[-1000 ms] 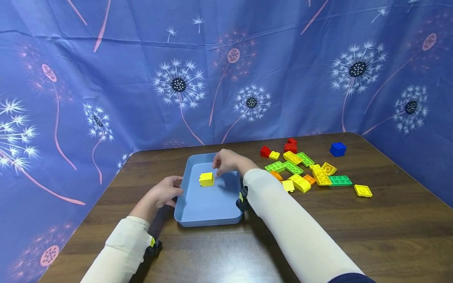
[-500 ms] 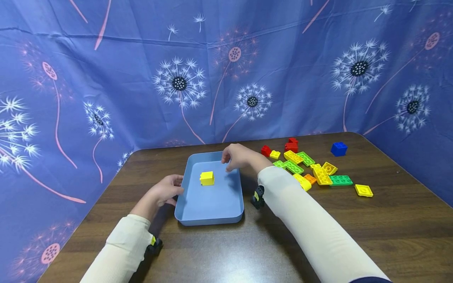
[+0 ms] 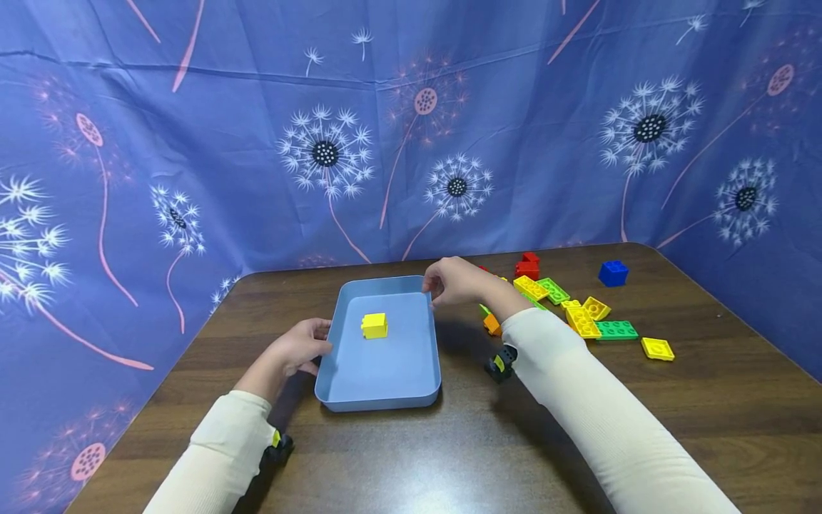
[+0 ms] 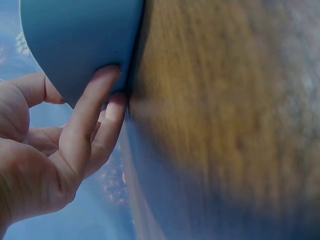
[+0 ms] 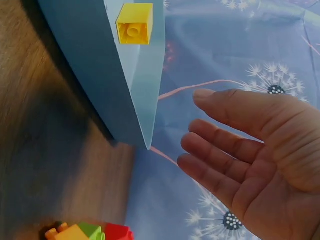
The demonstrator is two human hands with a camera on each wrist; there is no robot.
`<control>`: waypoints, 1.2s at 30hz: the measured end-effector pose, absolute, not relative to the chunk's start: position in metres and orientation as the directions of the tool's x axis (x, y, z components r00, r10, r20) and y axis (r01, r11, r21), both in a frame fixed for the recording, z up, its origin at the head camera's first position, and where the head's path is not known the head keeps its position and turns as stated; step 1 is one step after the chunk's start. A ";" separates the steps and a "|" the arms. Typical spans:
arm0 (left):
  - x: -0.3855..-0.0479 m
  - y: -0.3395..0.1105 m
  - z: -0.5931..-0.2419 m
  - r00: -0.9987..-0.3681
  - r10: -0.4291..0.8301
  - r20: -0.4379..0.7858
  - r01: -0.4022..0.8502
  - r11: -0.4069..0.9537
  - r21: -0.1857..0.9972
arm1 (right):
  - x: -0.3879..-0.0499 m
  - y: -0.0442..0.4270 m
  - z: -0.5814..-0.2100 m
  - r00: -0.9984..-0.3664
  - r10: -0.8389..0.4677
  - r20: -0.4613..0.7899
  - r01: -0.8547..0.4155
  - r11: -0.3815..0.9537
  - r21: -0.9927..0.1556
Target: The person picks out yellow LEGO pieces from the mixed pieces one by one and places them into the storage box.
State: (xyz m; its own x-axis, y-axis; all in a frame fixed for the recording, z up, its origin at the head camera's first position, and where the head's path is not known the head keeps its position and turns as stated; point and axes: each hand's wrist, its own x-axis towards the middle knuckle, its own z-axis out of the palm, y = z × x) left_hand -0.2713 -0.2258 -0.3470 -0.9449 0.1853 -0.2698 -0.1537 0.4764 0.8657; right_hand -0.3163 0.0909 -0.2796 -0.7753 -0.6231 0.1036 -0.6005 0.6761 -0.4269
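A shallow blue tray point(image 3: 379, 371) lies on the wooden table, with one yellow toy brick point(image 3: 374, 326) inside it. My left hand point(image 3: 300, 348) holds the tray's left wall. In the left wrist view, fingertips of that hand point(image 4: 75, 125) press the outer wall while another digit reaches the rim. At the tray's far right rim is my right hand point(image 3: 454, 280), fingers relaxed and bent, holding nothing. The right wrist view has this hand point(image 5: 240, 150) apart from the tray's corner, with the brick point(image 5: 135, 24) showing its hollow underside.
Right of the tray lie several loose bricks: yellow ones point(image 3: 583, 323), a dark green one point(image 3: 617, 330), red ones point(image 3: 527, 269) and a blue one point(image 3: 613, 273). My right forearm covers part of the pile. A blue dandelion-print cloth point(image 3: 398, 143) hangs behind the table.
My right hand has moved right, from inside the tray beside the yellow brick to the right rim. The left hand, tray and brick have stayed in place.
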 end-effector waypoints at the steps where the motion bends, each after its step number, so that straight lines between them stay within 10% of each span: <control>1: -0.271 -0.226 -0.347 -0.944 0.188 -0.270 -0.152 0.479 0.865 | -0.315 0.093 -0.279 -0.776 -0.622 0.103 -0.598 0.675 -0.432; 36: -0.270 -0.224 -0.347 -0.948 0.166 -0.272 -0.152 0.514 0.844 | -0.277 0.166 -0.285 -0.808 -0.580 0.103 -0.571 0.730 -0.375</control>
State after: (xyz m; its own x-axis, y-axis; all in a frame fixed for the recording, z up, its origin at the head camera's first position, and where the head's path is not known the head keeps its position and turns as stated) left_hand -0.2696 -0.2240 -0.3475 -0.9479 0.1663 -0.2717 -0.1520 0.5136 0.8445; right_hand -0.2765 0.1657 -0.2855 -0.8082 -0.5798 0.1030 -0.5714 0.7298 -0.3754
